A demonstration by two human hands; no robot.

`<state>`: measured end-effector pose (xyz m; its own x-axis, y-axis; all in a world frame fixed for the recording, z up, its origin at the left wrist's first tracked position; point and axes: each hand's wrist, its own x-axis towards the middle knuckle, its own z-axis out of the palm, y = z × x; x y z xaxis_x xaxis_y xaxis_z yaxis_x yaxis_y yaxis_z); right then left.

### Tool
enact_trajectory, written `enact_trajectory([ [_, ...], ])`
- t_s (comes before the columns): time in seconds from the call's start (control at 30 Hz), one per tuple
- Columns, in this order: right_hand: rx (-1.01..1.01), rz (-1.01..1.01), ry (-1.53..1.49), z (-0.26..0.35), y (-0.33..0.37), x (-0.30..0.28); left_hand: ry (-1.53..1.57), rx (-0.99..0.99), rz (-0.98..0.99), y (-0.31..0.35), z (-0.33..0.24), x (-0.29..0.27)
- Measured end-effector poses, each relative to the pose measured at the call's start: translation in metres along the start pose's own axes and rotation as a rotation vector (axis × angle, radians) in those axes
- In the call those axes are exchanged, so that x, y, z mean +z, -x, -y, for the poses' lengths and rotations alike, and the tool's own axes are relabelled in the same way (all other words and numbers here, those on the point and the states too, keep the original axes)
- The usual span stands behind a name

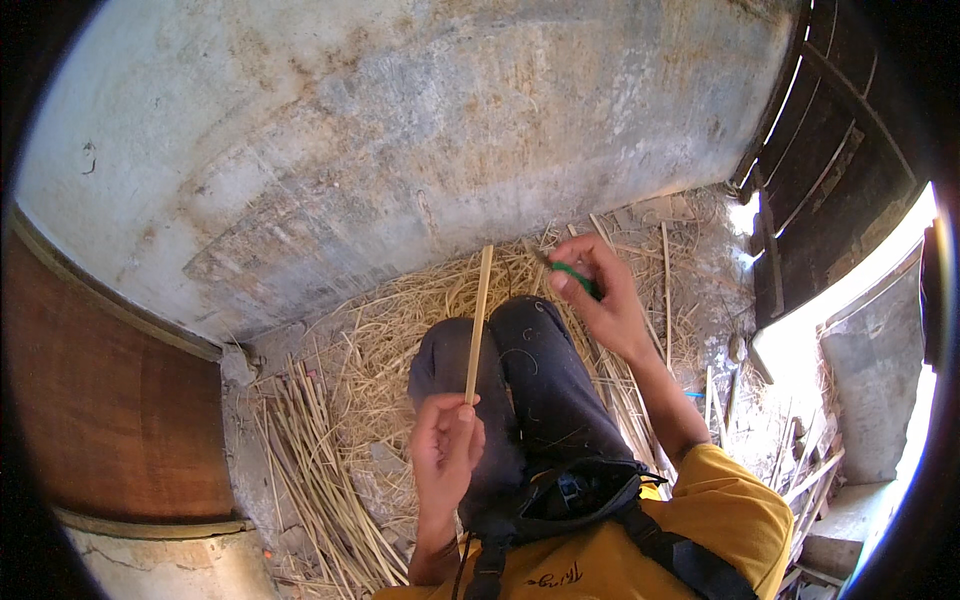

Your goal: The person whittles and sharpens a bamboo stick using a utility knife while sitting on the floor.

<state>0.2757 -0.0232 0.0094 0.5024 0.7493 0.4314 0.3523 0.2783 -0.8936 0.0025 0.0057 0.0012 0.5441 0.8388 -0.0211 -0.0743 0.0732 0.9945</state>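
My left hand (447,445) pinches the lower end of a pale, flat bamboo strip (480,318). The strip points up and away over my knees, its far end free. Farther forward and to the right, my right hand (604,293) is closed round a small green-handled knife (583,279). Its short dark blade sticks out toward the upper left, apart from the strip. Part of the handle is hidden by my fingers.
Curled shavings (372,345) cover the floor around my dark-trousered legs (500,400). A bundle of long strips (315,465) lies at my left. Ahead rises a stained wall (450,130); a brown wooden panel (120,400) stands left, dark boards (830,150) at the right.
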Motion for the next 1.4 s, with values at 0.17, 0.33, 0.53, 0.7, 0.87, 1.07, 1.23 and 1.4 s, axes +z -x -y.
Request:
enact_trajectory([
  [0.17,-0.22,0.146,0.097,0.023,0.018,0.012,0.046,-0.031,0.036,-0.003,-0.013,0.01],
  [0.33,-0.478,0.155,0.149,0.026,0.028,0.023,-0.009,0.04,0.013,-0.005,-0.006,0.018],
  [0.53,-0.582,0.183,0.279,0.021,0.034,0.023,-0.057,0.052,-0.002,-0.004,-0.012,0.022],
  [0.7,-0.627,0.188,0.325,0.022,0.037,0.025,-0.183,0.171,-0.07,-0.006,-0.007,0.026],
  [0.87,-0.643,0.157,0.376,0.021,0.04,0.027,-0.341,0.266,-0.132,-0.006,-0.008,0.027],
  [1.07,-0.586,0.126,0.368,0.022,0.041,0.029,-0.434,0.316,-0.161,-0.005,-0.007,0.026],
  [1.23,-0.573,0.124,0.348,0.017,0.037,0.03,-0.401,0.289,-0.137,-0.002,-0.003,0.022],
  [1.4,-0.578,0.121,0.348,0.017,0.035,0.032,-0.374,0.264,-0.13,0.0,-0.007,0.02],
])
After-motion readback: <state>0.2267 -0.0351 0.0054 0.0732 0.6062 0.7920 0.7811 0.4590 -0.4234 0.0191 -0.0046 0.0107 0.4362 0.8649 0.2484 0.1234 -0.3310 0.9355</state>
